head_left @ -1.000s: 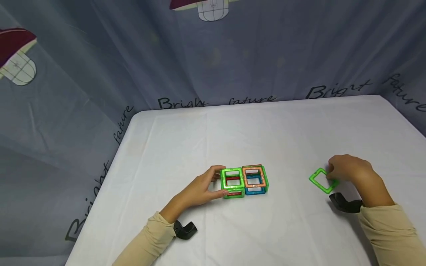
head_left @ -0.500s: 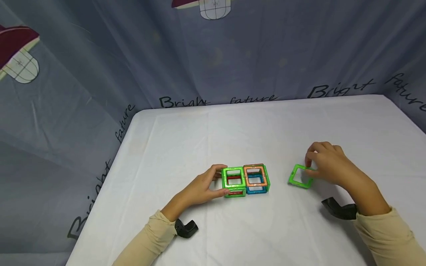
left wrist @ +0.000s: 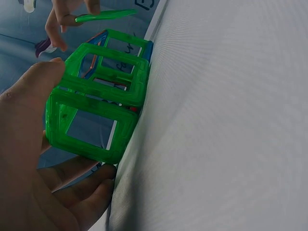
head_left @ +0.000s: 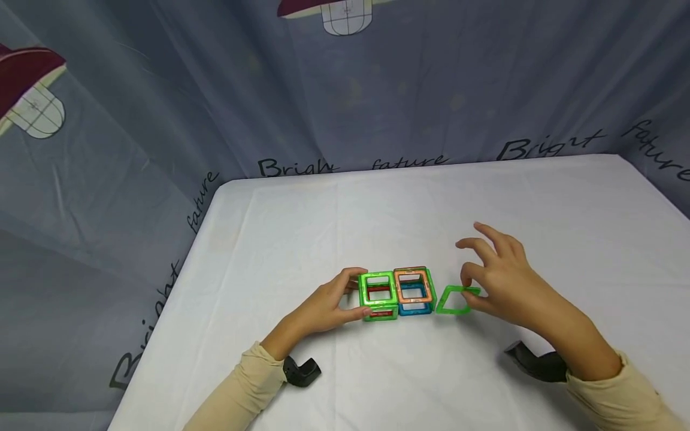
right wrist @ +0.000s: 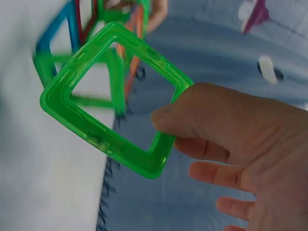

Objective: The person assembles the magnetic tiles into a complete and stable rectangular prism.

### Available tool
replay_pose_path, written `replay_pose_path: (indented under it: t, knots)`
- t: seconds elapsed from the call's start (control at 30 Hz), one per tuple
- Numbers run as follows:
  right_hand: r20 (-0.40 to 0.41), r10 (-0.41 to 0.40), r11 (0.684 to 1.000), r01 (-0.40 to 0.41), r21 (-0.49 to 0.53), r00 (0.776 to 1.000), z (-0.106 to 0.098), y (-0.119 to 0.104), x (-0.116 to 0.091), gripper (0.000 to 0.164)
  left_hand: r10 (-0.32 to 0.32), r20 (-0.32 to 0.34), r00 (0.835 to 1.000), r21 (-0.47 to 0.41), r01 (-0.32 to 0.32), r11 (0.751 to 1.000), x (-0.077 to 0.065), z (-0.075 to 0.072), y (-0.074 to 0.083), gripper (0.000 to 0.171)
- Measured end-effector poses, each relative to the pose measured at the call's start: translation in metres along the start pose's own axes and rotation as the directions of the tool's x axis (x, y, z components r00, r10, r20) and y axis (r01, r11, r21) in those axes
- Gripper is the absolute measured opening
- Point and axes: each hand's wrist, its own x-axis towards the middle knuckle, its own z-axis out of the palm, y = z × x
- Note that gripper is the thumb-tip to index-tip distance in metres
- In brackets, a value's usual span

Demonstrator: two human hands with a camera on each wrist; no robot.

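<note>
Two joined cubes of magnetic tiles (head_left: 396,288) sit on the white table, the left one topped in green, the right one in orange, with blue and red tiles lower down. My left hand (head_left: 322,307) grips the left cube, thumb at its near side and fingers at the far side. In the left wrist view, green side tiles (left wrist: 82,150) face the palm. My right hand (head_left: 504,288) pinches a square green magnetic tile (right wrist: 127,156) by one edge between thumb and index finger, other fingers spread. That tile hangs tilted just right of the orange-topped cube; whether they touch I cannot tell.
A white cloth covers the table (head_left: 280,233). Behind and to the left hangs a grey-blue curtain (head_left: 409,90) with printed lettering and lamp shapes. Black wrist mounts (head_left: 302,372) sit on both wrists.
My right hand has carried the green tile leftward from the table's right side to beside the cubes, tilting it up and spreading its other fingers. My left hand and the cubes stay put.
</note>
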Motion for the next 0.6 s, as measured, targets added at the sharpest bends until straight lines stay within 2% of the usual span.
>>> replay_pose_path:
  t: [0.3, 0.43, 0.6]
  knots:
    - [0.052, -0.098, 0.995, 0.099, -0.009, 0.994, 0.029, -0.033, 0.005, 0.024, 0.004, 0.003, 1.0, 0.0, -0.004, 1.0, -0.001, -0.001, 0.001, 0.067]
    - [0.026, -0.15, 0.988, 0.151, -0.029, 0.988, 0.04, -0.041, 0.007, 0.024, 0.012, -0.003, 1.0, -0.002, -0.012, 1.0, 0.0, -0.001, 0.0, 0.066]
    - [-0.008, -0.156, 0.986, 0.155, -0.053, 0.988, 0.043, -0.044, 0.01, 0.027, 0.013, -0.003, 1.0, 0.002, -0.013, 1.0, 0.0, -0.001, 0.0, 0.067]
